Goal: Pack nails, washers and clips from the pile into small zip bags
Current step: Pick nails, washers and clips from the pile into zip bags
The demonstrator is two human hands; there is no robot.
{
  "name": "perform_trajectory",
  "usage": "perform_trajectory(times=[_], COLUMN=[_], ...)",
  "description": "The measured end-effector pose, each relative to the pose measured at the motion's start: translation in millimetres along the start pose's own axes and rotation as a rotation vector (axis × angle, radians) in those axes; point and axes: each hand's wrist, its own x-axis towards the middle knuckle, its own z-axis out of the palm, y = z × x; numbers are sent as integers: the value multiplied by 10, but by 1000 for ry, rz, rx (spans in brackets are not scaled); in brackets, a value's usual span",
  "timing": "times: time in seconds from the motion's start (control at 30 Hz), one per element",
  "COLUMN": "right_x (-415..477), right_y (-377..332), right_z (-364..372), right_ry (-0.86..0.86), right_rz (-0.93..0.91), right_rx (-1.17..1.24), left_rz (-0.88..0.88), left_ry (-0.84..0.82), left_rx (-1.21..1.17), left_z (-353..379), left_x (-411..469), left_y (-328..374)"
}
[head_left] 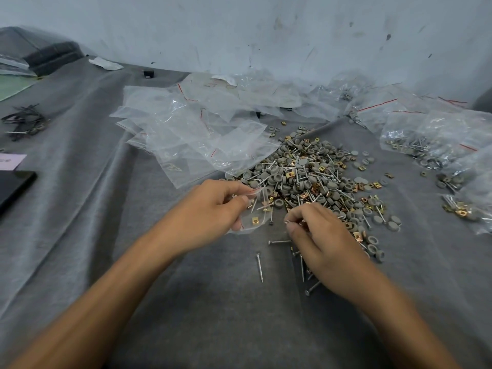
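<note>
A pile (314, 177) of grey round washers, brass clips and steel nails lies on the grey cloth. My left hand (213, 209) holds a small clear zip bag (257, 214) at the pile's near edge; a brass clip and a few nails show inside it. Just to its right, my right hand (316, 235) pinches several nails, their heads poking out by the thumb. Loose nails (259, 266) lie on the cloth near and under my right hand.
Empty zip bags (191, 129) are strewn behind and left of the pile. Filled bags (431, 137) sit at the right. A dark phone (13, 187) and black ties (22, 121) lie at the far left. A wall stands behind.
</note>
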Motion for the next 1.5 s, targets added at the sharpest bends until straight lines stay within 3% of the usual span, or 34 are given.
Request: perform_trajectory(times=[0.23,0.4,0.73,1.17,1.4,1.5], right_x=[24,32,84,115,95,95], right_y=[-69,-83,-123,-233,-246,-223], right_z=[-21,-29,34,212,207,203], right_ry=[176,182,254,238,263,244], right_rz=[60,126,199,198,188,138], right_rx=[254,556,846,871,766,591], left_rz=[9,24,50,56,54,58], left_ry=[-4,-5,-7,-43,-46,-34], left_rx=[5,6,47,4,16,16], left_z=[8,15,53,76,62,54], left_x=[-9,-14,-23,-2,-11,-18], left_y=[11,17,24,1,8,15])
